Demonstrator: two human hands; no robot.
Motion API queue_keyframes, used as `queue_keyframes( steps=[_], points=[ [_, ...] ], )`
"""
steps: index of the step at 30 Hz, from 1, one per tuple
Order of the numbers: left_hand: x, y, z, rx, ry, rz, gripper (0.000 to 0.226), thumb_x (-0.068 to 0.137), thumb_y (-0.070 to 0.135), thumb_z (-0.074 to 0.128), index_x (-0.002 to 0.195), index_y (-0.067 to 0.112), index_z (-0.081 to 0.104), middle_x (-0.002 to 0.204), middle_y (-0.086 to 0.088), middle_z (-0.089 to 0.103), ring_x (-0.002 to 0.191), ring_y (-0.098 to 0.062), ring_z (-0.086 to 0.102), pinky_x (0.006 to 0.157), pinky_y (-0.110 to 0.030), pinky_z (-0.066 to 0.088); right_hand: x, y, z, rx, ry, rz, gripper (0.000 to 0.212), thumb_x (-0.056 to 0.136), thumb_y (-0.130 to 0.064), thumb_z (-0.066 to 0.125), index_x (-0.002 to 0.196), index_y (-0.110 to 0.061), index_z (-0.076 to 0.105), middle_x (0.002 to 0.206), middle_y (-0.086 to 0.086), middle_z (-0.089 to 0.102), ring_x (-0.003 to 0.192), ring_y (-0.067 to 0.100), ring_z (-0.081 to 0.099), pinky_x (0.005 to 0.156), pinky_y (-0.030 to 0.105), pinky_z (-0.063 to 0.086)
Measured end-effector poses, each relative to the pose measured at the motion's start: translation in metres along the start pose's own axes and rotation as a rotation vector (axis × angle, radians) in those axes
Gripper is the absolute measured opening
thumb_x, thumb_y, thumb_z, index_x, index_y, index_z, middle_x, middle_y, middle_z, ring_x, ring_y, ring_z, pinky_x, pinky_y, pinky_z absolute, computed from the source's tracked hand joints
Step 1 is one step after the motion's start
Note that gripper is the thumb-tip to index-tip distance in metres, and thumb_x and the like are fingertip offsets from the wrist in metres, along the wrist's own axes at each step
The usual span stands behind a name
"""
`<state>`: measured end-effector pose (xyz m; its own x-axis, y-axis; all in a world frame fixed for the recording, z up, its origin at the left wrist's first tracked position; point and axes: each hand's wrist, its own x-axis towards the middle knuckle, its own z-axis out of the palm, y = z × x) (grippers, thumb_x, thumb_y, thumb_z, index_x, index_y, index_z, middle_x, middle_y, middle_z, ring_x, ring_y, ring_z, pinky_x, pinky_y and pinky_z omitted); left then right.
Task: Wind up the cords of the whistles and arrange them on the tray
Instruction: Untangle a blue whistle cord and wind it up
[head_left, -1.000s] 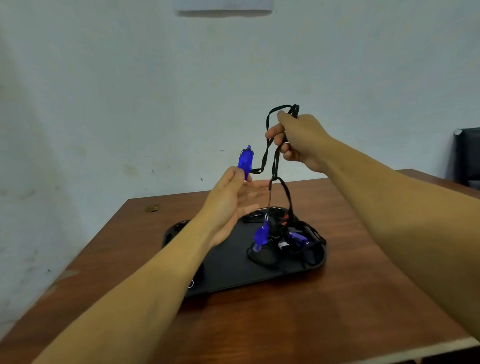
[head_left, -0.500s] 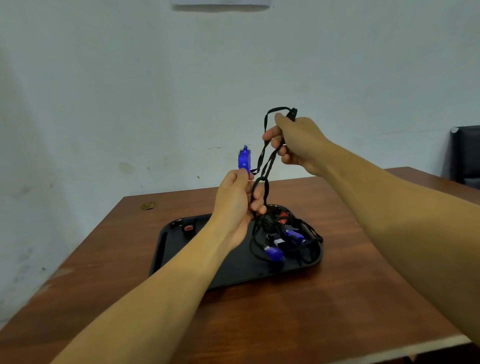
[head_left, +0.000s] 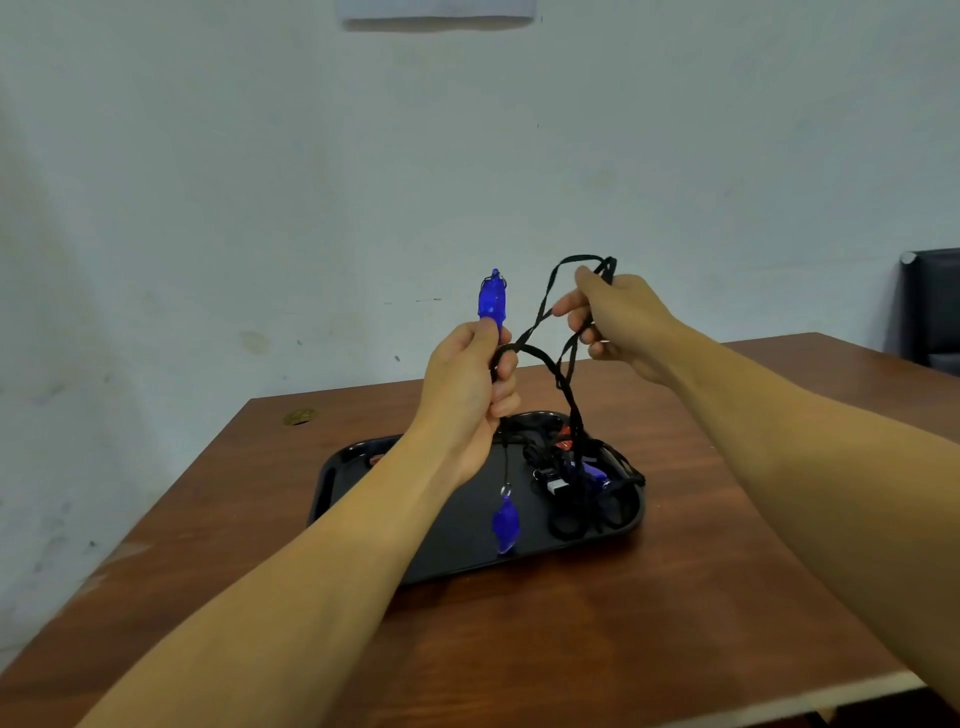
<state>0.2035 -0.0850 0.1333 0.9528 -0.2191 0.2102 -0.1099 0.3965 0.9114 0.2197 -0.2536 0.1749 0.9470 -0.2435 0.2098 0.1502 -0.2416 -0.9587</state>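
Head cam: brown wooden table (head_left: 597, 634) against a pale, scuffed wall (head_left: 260, 182); dark chair (head_left: 932, 306) at far right, a small round brownish mark (head_left: 300, 416) on the table's far left corner. Black tray (head_left: 332, 478) sits mid-table. On its right half there's a tangled pile of black cords (head_left: 592, 512) with whistles mixed in: one blue (head_left: 592, 474), one black with a light mouthpiece (head_left: 551, 480), and a bit of red (head_left: 565, 437) at the back, partly hidden. Something small and reddish near the tray's far left rim, too small to identify. My left hand (head_left: 467, 395) is raised over the tray, fingers curled round the lower end of an upright blue whistle (head_left: 492, 301) plus a loop of black cord (head_left: 540, 358). A second blue whistle (head_left: 505, 524) hangs on a thin cord below that hand, just above the tray floor; can't tell if it touches. My right hand (head_left: 618, 322) is up at about the same height, fingers closed on a bunch of cord loops that stick out above the knuckles. Strands run between both hands and down into the pile.
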Motion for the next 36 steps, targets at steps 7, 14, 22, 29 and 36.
queue_keyframes(
  steps=[7,14,22,29,36],
  points=[
    [0.003,-0.002,0.007,0.069,0.066,0.035,0.023,0.104,0.017,0.045,0.09,0.008,0.06,0.065,-0.001,0.055,0.049,-0.01,0.029,0.049,-0.024,0.024,-0.009,-0.018,0.019,-0.123,-0.109,-0.175,0.048,0.106,-0.04,0.036,0.097,-0.014,0.075,0.064,-0.006,0.063,0.065,0.013,0.05,0.06,0.025,0.04],
    [0.004,-0.002,0.01,0.037,0.101,0.082,0.021,0.105,0.019,0.046,0.091,0.012,0.06,0.075,0.001,0.066,0.056,-0.011,0.032,0.047,-0.023,0.028,-0.013,-0.021,0.032,-0.002,-0.124,-0.193,0.031,0.105,-0.026,0.045,0.107,-0.004,0.066,0.085,0.006,0.065,0.065,0.015,0.062,0.062,0.025,0.056],
    [0.001,0.0,0.003,0.067,-0.031,0.028,0.019,0.108,0.033,0.037,0.102,0.02,0.051,0.066,-0.005,0.052,0.054,-0.012,0.032,0.048,-0.025,0.021,-0.02,-0.026,0.027,0.173,-0.281,-0.098,0.038,0.093,0.006,0.038,0.121,0.002,0.062,0.112,0.014,0.073,0.094,0.019,0.072,0.077,0.028,0.059],
    [0.004,0.002,0.0,-0.017,0.028,-0.006,0.027,0.108,0.025,0.039,0.083,0.017,0.047,0.058,0.0,0.039,0.053,-0.012,0.026,0.045,-0.024,0.019,-0.026,0.003,0.031,-0.158,-0.31,-0.196,0.016,0.1,-0.025,0.057,0.094,-0.011,0.063,0.082,0.0,0.069,0.068,0.012,0.062,0.063,0.022,0.054],
    [0.004,-0.004,-0.019,0.068,0.016,-0.08,0.031,0.108,0.027,0.038,0.091,0.01,0.057,0.067,0.0,0.046,0.056,-0.01,0.032,0.048,-0.023,0.027,-0.024,-0.008,0.026,-0.439,-0.401,-0.199,0.04,0.095,-0.04,0.064,0.064,-0.014,0.067,0.049,-0.006,0.038,0.049,0.014,0.025,0.042,0.021,0.022]
  ],
)
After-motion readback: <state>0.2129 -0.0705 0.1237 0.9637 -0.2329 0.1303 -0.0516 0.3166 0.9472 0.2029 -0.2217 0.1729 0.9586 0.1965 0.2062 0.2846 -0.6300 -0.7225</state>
